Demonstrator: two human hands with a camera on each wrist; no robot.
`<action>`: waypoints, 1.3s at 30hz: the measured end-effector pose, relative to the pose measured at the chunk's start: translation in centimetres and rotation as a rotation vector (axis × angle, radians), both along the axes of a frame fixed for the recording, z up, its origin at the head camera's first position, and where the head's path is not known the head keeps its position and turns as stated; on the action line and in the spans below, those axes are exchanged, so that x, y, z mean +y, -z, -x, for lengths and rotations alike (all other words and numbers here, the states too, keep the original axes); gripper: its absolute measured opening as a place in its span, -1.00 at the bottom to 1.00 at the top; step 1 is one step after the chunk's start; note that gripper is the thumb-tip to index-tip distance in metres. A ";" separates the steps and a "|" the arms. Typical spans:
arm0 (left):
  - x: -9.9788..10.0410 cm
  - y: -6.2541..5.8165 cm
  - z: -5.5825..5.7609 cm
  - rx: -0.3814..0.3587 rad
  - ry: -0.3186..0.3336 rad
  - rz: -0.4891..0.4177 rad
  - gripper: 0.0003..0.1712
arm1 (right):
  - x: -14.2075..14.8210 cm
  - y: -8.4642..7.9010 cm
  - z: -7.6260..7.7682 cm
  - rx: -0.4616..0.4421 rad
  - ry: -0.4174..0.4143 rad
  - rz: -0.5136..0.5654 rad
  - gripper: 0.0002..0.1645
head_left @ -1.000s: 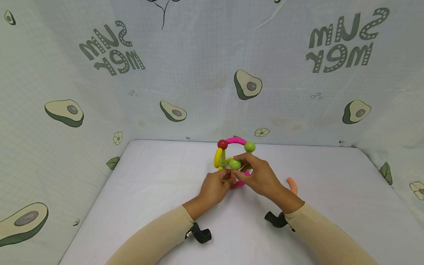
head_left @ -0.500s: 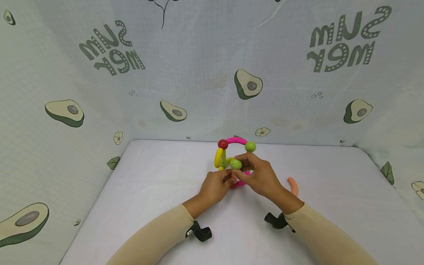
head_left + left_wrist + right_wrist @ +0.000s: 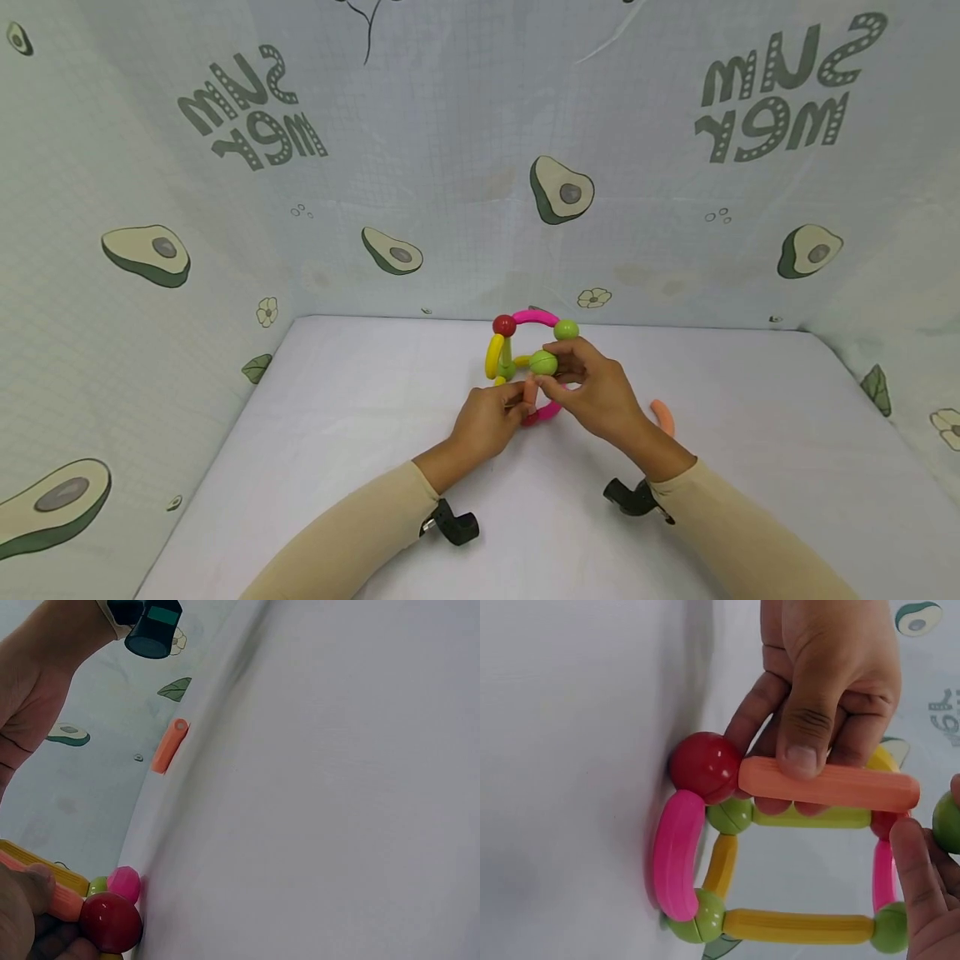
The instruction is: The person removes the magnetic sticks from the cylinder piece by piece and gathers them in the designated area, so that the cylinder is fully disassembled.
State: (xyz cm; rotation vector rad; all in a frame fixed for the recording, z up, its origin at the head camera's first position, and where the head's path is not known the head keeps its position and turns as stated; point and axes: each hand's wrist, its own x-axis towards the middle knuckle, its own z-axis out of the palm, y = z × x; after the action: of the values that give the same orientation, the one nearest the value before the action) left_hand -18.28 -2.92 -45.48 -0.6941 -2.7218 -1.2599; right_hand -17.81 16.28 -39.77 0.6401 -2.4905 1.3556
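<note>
A frame of coloured building rods and balls stands on the table in the head view. My left hand (image 3: pixel 483 423) pinches an upright orange rod (image 3: pixel 836 784) between thumb and fingers. The rod's lower end meets a red ball (image 3: pixel 706 766) at the frame's base. My right hand (image 3: pixel 600 396) holds a green ball (image 3: pixel 543 362) in its fingertips, just off the rod's upper end. In the right wrist view a gap shows between them. From the red ball runs a pink curved rod (image 3: pixel 679 855) to another green ball. The left wrist view cuts off much of the left hand.
A loose orange curved rod (image 3: pixel 662 417) lies on the white table (image 3: pixel 360 392), beside the right forearm. Behind the frame hangs a printed cloth (image 3: pixel 465 242). Black wrist cameras hang under both sleeves, the left camera (image 3: pixel 456 527) close over the table.
My right hand has moved slightly up and right with the green ball, apart from the orange rod's top, so more of the rod shows. My left hand has stayed in place.
</note>
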 end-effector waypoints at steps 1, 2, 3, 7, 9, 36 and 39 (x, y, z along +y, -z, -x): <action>0.0 0.0 0.0 -0.001 -0.002 0.003 -0.58 | 0.1 -0.1 0.0 0.000 -0.004 0.001 -0.43; 0.0 0.0 0.0 -0.001 -0.004 0.003 -0.56 | 0.2 -0.2 -0.1 0.004 -0.006 -0.006 -0.42; 0.0 0.1 0.0 -0.005 -0.006 0.001 -0.55 | 0.4 -0.2 -0.1 0.006 -0.007 -0.017 -0.41; 0.0 0.1 -0.1 -0.024 -0.010 -0.008 -0.56 | 1.3 0.0 -0.2 0.039 -0.005 -0.059 -0.39; 0.1 0.0 -0.1 -0.031 -0.012 -0.007 -0.57 | 1.7 0.1 -0.2 0.057 -0.002 -0.073 -0.38; 0.1 -0.1 -0.3 -0.038 -0.011 0.006 -0.53 | 7.0 1.0 1.5 -0.045 0.169 -0.260 -0.42; 0.1 -0.1 -0.3 -0.041 -0.012 0.006 -0.53 | 7.3 1.2 2.3 -0.096 0.187 -0.266 -0.40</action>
State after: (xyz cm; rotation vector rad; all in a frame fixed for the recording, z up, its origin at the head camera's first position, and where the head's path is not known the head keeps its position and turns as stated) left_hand -18.01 -2.80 -45.38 -0.6594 -2.7590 -1.2778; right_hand -20.09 23.58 -41.02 0.3859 -2.7548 1.0208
